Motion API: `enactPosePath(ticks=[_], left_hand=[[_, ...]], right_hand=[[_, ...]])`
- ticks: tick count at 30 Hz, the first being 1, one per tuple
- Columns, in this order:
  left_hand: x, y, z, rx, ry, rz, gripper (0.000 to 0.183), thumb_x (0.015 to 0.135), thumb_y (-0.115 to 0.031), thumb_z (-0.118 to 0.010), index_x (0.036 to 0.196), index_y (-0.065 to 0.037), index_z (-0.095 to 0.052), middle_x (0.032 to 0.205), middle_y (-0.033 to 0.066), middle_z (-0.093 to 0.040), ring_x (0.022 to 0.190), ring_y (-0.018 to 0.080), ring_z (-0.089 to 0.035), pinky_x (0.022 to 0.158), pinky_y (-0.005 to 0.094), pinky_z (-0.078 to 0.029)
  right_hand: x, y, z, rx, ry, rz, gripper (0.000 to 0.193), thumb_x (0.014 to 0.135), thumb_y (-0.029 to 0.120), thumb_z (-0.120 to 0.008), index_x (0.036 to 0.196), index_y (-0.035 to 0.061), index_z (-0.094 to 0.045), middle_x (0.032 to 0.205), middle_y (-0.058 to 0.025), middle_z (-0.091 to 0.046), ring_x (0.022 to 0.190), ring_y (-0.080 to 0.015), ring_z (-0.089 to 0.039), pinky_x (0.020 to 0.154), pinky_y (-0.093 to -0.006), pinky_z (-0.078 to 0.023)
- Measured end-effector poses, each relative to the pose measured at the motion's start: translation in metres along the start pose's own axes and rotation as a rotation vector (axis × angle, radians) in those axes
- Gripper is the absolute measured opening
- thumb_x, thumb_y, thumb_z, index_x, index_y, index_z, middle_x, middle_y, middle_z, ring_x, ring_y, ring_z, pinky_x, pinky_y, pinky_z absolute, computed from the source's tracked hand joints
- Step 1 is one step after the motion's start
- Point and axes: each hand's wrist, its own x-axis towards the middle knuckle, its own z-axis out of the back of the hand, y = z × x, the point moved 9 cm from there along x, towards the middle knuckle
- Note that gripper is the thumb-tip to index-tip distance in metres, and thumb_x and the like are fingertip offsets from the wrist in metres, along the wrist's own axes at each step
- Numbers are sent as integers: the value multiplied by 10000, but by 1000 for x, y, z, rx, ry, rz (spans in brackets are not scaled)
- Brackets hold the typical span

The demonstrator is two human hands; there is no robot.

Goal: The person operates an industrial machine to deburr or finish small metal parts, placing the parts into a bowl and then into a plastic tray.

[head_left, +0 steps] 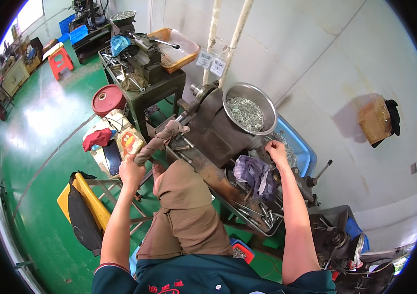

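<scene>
My left hand (131, 171) is closed around the end of a lever (157, 143) wrapped in brown cloth, left of a dark metal bench machine (216, 128). At the machine's right end is my right hand (277, 151), its fingers pinched together; whatever they hold is too small or hidden to make out. A steel bowl (263, 98) full of small metal pins (244, 113) sits on top of the machine, just beyond my right hand. Below that hand, a crumpled purple-grey rag (253, 172) lies on the machine.
Behind my right hand stands a blue tray (306, 152) of metal parts. Loose rods and tools (262, 214) lie at the bench's near edge. To the left are a yellow stool (96, 202) with a black bag, and a red drum (108, 99). A second machine (142, 56) stands farther back.
</scene>
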Motion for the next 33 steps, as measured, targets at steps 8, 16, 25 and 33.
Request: enactPosePath(ticks=[8,16,25,33], left_hand=[[-1,4,2,11,-55,10,302,604,-133,-565,892,-52,-612,738,221,-582,736,347,-571,675,401,-458],[0,4,3,11,-45,23,282,610,-133,-560,875,-51,-613,738,225,-581,734,353,-571,671,406,-458],[-1,4,3,4,-43,20,286,616,-136,-559,885,-56,-611,735,225,-580,729,356,-571,668,409,-456],[-2,0,6,3,-61,11,250,614,-107,-576,853,-39,-611,729,210,-587,726,352,-574,657,394,-449]], right_hand=[[-2,-1,-8,-108,85,72,71,647,74,-552,652,4,-543,588,0,-514,552,-74,-451,511,-218,-351],[6,-14,-10,-140,85,66,94,670,83,-525,675,-9,-543,618,-35,-545,590,-102,-491,554,-245,-388],[4,-7,-13,-202,137,89,114,684,110,-514,673,-3,-530,642,-46,-548,614,-114,-496,572,-243,-384],[1,-2,-17,-118,187,118,104,708,97,-514,689,-3,-539,653,-49,-566,628,-112,-510,583,-241,-386]])
